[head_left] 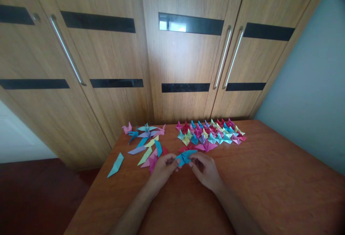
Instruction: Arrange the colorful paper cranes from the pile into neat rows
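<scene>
My left hand point(163, 168) and my right hand point(206, 170) meet over the middle of a wooden table point(269, 177). Both pinch a small blue folded paper piece point(185, 157) between their fingertips, the left at its left end, the right at its right end. Just beyond the hands lies a magenta folded piece point(206, 146). A loose heap of folded paper shapes point(147, 143) in pink, blue, purple and green lies to the left. Rows of several finished folded pieces point(211, 132) in many colours stand at the table's far edge.
A single teal folded strip point(116, 164) lies near the table's left edge. Behind the table stands a wooden wardrobe point(172, 55) with long metal handles point(67, 50). A pale wall point(312, 95) runs along the right, and dark red floor point(35, 192) shows at the left.
</scene>
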A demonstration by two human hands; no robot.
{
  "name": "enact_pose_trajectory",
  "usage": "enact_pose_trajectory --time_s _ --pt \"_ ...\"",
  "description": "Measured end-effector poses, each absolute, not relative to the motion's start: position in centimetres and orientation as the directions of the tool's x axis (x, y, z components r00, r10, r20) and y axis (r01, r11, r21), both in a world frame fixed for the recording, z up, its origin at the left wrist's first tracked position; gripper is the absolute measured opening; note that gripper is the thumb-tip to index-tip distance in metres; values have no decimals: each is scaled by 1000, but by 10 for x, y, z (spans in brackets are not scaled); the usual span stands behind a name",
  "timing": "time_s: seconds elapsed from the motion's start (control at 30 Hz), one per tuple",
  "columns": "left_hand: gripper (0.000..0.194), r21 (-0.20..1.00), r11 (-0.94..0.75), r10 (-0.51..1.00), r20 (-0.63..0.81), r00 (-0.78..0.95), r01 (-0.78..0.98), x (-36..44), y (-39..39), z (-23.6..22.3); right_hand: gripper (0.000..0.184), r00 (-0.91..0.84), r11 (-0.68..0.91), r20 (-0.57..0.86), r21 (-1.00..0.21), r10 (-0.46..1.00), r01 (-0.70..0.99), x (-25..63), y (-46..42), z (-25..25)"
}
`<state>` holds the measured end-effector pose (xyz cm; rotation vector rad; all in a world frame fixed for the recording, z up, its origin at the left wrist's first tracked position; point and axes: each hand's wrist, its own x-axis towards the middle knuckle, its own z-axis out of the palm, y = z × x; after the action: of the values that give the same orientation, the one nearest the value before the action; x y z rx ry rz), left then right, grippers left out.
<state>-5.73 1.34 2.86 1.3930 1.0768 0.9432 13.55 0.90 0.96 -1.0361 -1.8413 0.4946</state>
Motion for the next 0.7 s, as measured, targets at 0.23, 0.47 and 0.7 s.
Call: enact_pose_trajectory --time_s 0.23,0.47,0.7 --pt "30 993 -20 963 -12 268 116 -57 15 27 11 -255 606 563 -618 786 501 135 7 10" --pt "25 993 -46 950 9 311 112 -55 16 20 18 -160 537 579 -571 800 621 134 13 5" --pt "21 994 -28 955 -4 296 103 -55 16 24 31 206 304 680 -550 704 778 180 21 13"
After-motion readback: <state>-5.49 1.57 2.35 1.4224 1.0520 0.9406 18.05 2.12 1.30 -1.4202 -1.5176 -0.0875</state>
